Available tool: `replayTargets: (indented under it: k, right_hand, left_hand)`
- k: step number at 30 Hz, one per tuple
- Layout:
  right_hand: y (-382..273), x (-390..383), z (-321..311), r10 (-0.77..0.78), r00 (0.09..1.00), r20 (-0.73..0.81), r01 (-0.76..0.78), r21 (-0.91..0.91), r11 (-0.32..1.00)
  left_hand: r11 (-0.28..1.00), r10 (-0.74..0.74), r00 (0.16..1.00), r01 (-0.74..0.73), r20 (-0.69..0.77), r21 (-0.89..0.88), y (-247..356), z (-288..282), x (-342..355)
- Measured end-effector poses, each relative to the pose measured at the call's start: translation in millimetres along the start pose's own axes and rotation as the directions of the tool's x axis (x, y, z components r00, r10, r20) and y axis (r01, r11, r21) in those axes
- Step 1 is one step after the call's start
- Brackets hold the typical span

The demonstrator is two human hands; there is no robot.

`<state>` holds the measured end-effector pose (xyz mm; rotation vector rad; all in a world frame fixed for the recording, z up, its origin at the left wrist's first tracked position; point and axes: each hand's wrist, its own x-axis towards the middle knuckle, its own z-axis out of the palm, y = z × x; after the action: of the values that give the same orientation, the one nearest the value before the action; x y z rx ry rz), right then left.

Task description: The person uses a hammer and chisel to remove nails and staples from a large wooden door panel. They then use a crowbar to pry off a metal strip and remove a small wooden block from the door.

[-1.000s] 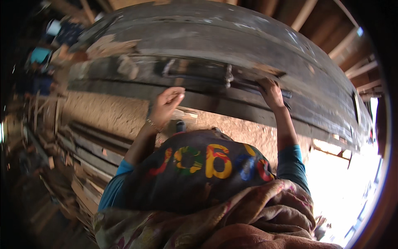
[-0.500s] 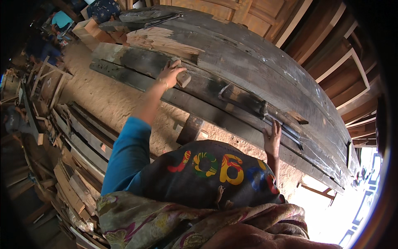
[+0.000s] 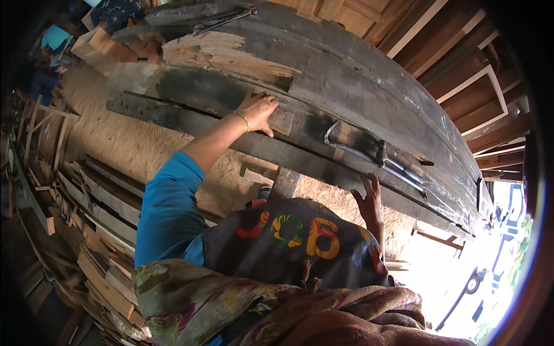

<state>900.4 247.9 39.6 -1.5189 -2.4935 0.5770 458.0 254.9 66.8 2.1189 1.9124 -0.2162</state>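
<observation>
My left hand (image 3: pixel 257 113), with a bracelet at the wrist, lies on a long dark plank (image 3: pixel 199 92), fingers bent over it and thumb spread away. What lies under its palm is hidden. By the thumb shows a paler rectangular piece of wood (image 3: pixel 281 121); I cannot tell if it is loose or part of the plank. My right hand (image 3: pixel 370 199) is held over the near plank (image 3: pixel 323 168), thumb and fingers apart, nothing in it. Just beyond it, a metal bar clamp (image 3: pixel 404 179) lies along the planks.
Wide weathered boards (image 3: pixel 369 86) with a splintered patch (image 3: pixel 231 52) rise beyond the planks. A second metal rod tool (image 3: pixel 225 22) rests far left. Stacked timber scraps (image 3: pixel 109 265) crowd the left. Frames (image 3: pixel 479 104) lean at the right. A person in turquoise (image 3: pixel 55 37) is far left.
My left hand has shifted right along the plank; the wooden block seen at its fingers no longer shows clearly there. My right hand has drawn back from the clamp toward me. The view has shifted.
</observation>
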Motion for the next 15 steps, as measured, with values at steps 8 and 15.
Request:
replayTargets:
  k: [8,15]
  right_hand:
    - [-3,-24,-6,0.135,0.987,-0.092,-0.134,0.022,0.991]
    - [-4,-68,-13,0.329,0.941,-0.077,-0.324,0.069,0.943]
  left_hand:
    - [0.968,-0.250,0.750,0.204,-0.612,-0.146,-119,-59,60]
    - [0.735,-0.671,0.709,0.674,-0.218,-0.073,-255,-87,159]
